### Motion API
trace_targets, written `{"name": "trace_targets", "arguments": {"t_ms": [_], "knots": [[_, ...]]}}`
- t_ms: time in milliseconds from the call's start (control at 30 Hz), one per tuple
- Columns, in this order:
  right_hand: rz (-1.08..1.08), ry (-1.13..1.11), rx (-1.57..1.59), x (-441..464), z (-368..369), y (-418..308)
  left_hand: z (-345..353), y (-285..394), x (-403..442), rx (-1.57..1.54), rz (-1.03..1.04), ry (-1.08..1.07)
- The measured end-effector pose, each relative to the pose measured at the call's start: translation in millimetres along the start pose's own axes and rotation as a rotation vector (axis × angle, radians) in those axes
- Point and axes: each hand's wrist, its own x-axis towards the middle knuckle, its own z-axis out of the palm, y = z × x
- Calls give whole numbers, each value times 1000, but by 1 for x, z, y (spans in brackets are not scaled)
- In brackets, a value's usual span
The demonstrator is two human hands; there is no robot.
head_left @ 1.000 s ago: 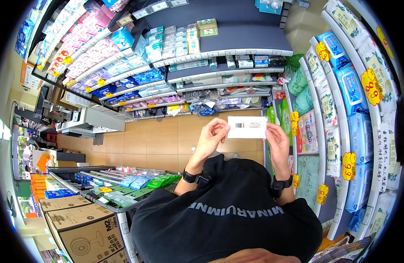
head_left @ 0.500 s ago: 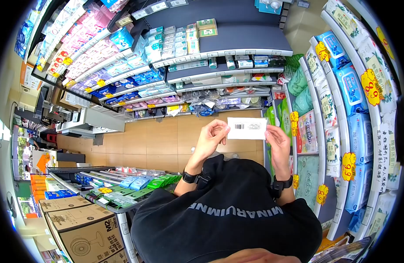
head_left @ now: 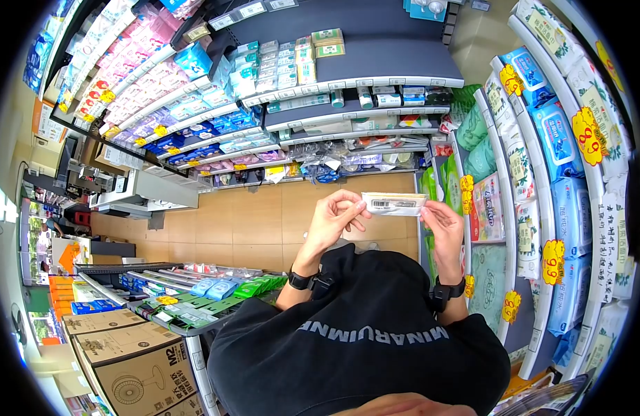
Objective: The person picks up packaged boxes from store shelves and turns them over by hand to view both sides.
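Observation:
A small white packet [head_left: 394, 204] with a barcode is stretched between my two hands above the floor, in front of my chest. Its broad face is tipped, so it looks narrow, and a pale brownish strip shows along its upper edge. My left hand [head_left: 339, 216] pinches the left end between thumb and fingertips, with the other fingers curled loosely. At the opposite end, my right hand [head_left: 442, 223] grips the corner between thumb and fingers. What kind of goods the packet holds cannot be made out.
Store shelves [head_left: 354, 69] with small boxes and packs stand ahead. On the right, a shelf holds blue wipe packs [head_left: 559, 142] and yellow price tags [head_left: 587, 137]. A low display rack [head_left: 202, 305] and cardboard fan boxes [head_left: 136, 367] are at the lower left. Tiled floor [head_left: 250, 215] lies between.
My hands have tilted the packet, so its flat barcode face now appears narrower and its upper edge shows. Both hands keep their hold in nearly the same place.

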Motion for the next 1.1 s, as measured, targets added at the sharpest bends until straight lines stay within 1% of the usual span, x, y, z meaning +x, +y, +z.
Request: {"name": "trace_targets", "arguments": {"t_ms": [67, 167, 400, 700, 800, 900, 1100], "knots": [[-38, -6, -9, 1, -1, 3, 0, -3, 0, -52, 52, 5], [-89, -44, 7, 1, 6, -6, 1, 0, 0, -62, 19, 21], [-83, -98, -8, -3, -1, -15, 6, -9, 2, -14, 54, 54], [-105, -64, -47, -10, -11, -12, 24, -7, -7, -3, 83, 68], [-166, -54, -26, -12, -15, -9, 28, -8, -10, 10, 56, 92], [-167, -45, -16, -18, -18, -10, 27, -13, -14, 8, 58, 53], [-173, 46, -5, -38, -25, -7, 33, -13, -15, 31, 2, -17]]}}
